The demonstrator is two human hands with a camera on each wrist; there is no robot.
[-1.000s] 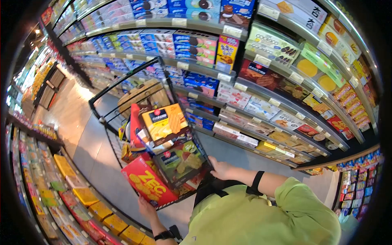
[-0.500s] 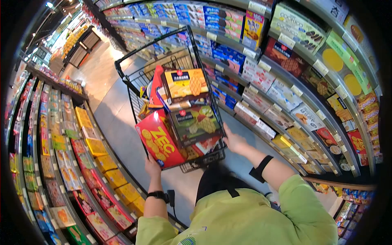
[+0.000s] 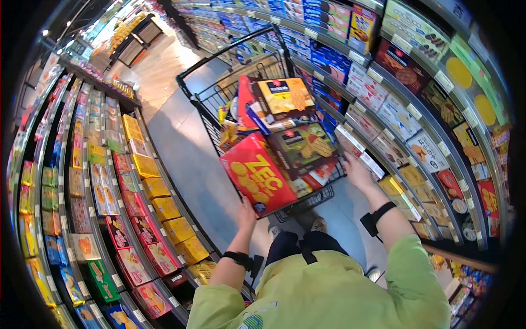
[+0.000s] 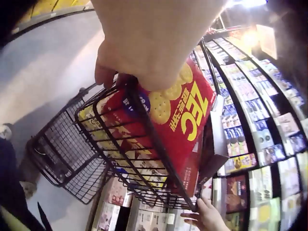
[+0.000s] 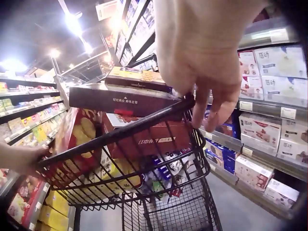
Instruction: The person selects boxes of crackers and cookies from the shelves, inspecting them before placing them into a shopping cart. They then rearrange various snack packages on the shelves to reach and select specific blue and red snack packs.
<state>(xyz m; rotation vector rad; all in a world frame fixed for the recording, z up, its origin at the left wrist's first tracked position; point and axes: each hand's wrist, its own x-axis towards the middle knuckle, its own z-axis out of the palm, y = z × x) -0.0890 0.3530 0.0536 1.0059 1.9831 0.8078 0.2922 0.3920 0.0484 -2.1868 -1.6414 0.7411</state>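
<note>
Head view: left grip (image 3: 246, 214), beside red box (image 3: 256, 176), and right grip (image 3: 358, 172) seemingly clasp cart (image 3: 182, 80).

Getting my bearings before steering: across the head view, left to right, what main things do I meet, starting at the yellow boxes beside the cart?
Yellow boxes, red ZEC cracker box, dark waffle-biscuit box, right hand, white cookie box.

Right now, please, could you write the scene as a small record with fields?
place: shop aisle, packed shelves on both sides
container: black wire cart
load: red ZEC box, dark box, yellow-topped box, other packages
left hand: on the cart's rim, beside the ZEC box
right hand: on the rim's opposite corner
</note>
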